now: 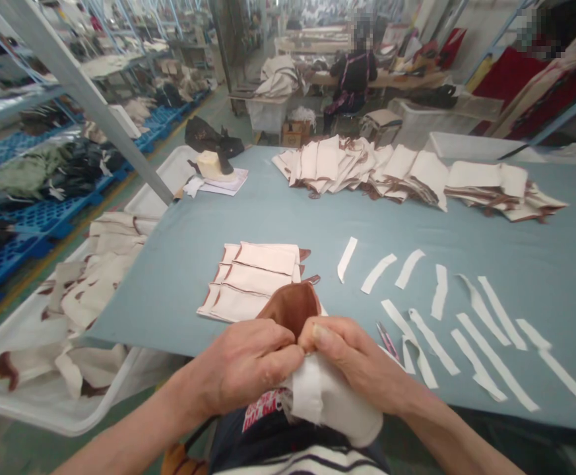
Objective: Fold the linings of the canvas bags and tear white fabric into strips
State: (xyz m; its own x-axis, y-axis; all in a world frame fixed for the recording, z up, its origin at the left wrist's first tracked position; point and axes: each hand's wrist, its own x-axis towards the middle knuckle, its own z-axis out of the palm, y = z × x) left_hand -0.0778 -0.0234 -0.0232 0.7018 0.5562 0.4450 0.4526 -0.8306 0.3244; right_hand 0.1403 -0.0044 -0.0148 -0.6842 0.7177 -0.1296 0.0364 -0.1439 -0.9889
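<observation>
Both my hands grip a cream fabric pouch (350,402) with a brown lining, held just over the table's front edge. My left hand (251,356) is closed on one side of its rim, and my right hand (347,349) pinches the rim right beside it. The brown inside opens away from me above my fingers. A white strip (308,389) hangs over the pouch's near side; whether it is fastened there I cannot tell. Behind my hands lies a small group of flat cream pouches (255,280) with brown edges.
The blue-green table (169,284) carries several loose white strips (433,343) at right and small pink-handled snips (387,340). A long pile of pouches (337,161) lies at the back. A white bin (70,425) of fabric pieces stands left. A person (354,79) sits beyond.
</observation>
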